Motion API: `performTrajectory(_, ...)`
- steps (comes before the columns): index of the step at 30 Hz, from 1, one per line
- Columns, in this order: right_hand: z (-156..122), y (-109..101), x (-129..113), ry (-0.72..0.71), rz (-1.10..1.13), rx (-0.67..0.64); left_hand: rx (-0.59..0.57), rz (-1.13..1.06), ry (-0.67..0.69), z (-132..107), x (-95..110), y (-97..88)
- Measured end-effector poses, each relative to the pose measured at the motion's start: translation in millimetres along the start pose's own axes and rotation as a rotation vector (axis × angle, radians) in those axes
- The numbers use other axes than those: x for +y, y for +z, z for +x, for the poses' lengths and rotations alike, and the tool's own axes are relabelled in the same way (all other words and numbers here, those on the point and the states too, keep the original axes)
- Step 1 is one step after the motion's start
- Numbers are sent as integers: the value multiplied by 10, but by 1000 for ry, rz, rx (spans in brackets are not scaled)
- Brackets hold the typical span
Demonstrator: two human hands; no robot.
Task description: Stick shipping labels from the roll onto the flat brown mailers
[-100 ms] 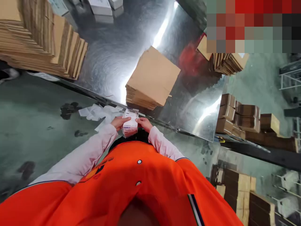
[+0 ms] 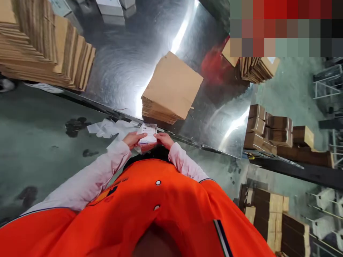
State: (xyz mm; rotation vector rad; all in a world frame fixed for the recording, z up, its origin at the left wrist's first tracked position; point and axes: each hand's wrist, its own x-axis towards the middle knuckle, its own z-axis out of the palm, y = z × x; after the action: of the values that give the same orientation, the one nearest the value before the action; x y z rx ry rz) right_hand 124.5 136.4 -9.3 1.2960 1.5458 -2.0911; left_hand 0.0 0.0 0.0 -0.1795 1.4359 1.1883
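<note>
Both my hands hold a small white printed box (image 2: 148, 137) close to my body, just below the near edge of the shiny metal table (image 2: 128, 64). My left hand (image 2: 133, 139) grips its left side, thumb across the top. My right hand (image 2: 164, 140) pinches its right side. On the table right beyond the box lies a stack of flat brown cardboard sheets (image 2: 171, 89).
Tall piles of flat cardboard (image 2: 40, 46) fill the table's left end, another pile (image 2: 254, 67) the far right. White boxes (image 2: 109, 9) sit at the far side. Crumpled white paper (image 2: 107, 127) lies on the green floor; brown cartons (image 2: 273, 132) stand to the right.
The view has shifted slightly; my hands and the box sit a little higher in the picture, and the box is tilted a bit more flat.
</note>
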Motion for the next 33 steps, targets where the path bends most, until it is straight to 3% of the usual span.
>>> performTrajectory(4,-242,-42,-67,44,-23,-79,-17,28,-16,-259,88,-24)
performTrajectory(6,-421,-85,-151,-19,-136,-46,-16,85,17,-422,135,-31)
performTrajectory(10,-784,-214,-544,-452,-345,141,-36,266,234,-747,293,54)
performTrajectory(13,-1032,-321,-909,-766,-469,122,-44,295,404,-915,442,234)
performTrajectory(17,-1331,-421,-1223,-999,-648,227,16,342,588,-936,588,503)
performTrajectory(20,-1447,-486,-1395,-1112,-722,366,-29,303,557,-822,652,643)
performTrajectory(23,-1368,-614,-1678,-1144,-754,476,-193,331,493,-703,687,699)
performTrajectory(25,-1196,-745,-1946,-1091,-739,531,-258,378,453,-667,708,681)
performTrajectory(29,-707,-1023,-2499,-884,-725,577,-268,364,347,-702,845,581)
performTrajectory(33,-300,-1179,-2842,-734,-778,627,-265,222,296,-775,1203,604)
